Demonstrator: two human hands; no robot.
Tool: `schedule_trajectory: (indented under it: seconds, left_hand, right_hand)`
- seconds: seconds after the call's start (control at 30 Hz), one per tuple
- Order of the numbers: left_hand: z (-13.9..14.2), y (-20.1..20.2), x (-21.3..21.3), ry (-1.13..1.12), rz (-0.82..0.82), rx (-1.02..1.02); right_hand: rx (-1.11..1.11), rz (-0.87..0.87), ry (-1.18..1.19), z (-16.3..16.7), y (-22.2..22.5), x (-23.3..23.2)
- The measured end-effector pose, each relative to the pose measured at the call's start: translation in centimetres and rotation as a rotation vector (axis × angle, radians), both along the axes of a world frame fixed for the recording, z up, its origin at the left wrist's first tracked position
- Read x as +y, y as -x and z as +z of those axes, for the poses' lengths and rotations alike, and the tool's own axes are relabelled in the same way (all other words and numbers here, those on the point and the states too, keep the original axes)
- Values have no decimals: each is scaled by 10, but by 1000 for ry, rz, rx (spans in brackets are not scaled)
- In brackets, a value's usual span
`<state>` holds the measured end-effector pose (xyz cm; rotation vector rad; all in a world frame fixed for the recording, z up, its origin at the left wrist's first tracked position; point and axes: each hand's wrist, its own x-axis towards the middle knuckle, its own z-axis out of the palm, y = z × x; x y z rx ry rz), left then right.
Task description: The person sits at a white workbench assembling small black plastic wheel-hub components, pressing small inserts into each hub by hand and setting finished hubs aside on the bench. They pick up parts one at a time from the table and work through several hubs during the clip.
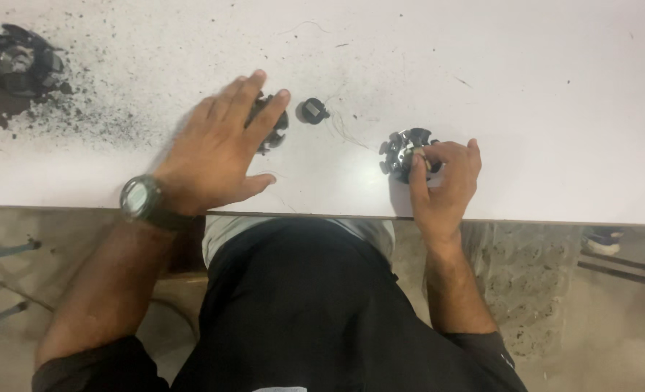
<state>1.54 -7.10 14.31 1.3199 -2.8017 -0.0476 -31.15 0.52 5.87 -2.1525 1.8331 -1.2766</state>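
Near the table's (526,87) front edge, the right hand (444,181) pinches a black rotor (404,152), apparently fitting a part. The left hand (217,149), fingers spread, lies flat on another rotor (273,131); a small cap (312,110) just beside it looks due next.

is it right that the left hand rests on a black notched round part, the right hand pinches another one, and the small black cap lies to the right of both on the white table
Not quite. The head view shows the small black cap lying between the two parts, not to the right of both. The rest holds: the left hand rests on one black notched round part, and the right hand pinches the other black notched round part on the white table.
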Motion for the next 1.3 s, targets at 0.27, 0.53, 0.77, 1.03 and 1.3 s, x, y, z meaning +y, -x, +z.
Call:
schedule_trajectory:
  seconds: [0.27, 0.53, 0.77, 1.03, 1.3]
  left_hand:
    - [-36, 24, 29, -372, -13, 362]
    - [-46, 36, 71, -59, -67, 605]
    - [-47, 49, 73, -122, 162, 650]
    - [-66, 47, 80, -36, 208, 755]
    - [-69, 50, 82, -64, 193, 805]
  right_hand:
    - [-213, 133, 74, -5, -21, 19]
    - [-192, 282, -2, 1, -62, 36]
    - [-69, 312, -79, 8, -87, 24]
    - [8, 315, -73, 11, -91, 24]
    - [27, 311, -146, 23, -93, 20]
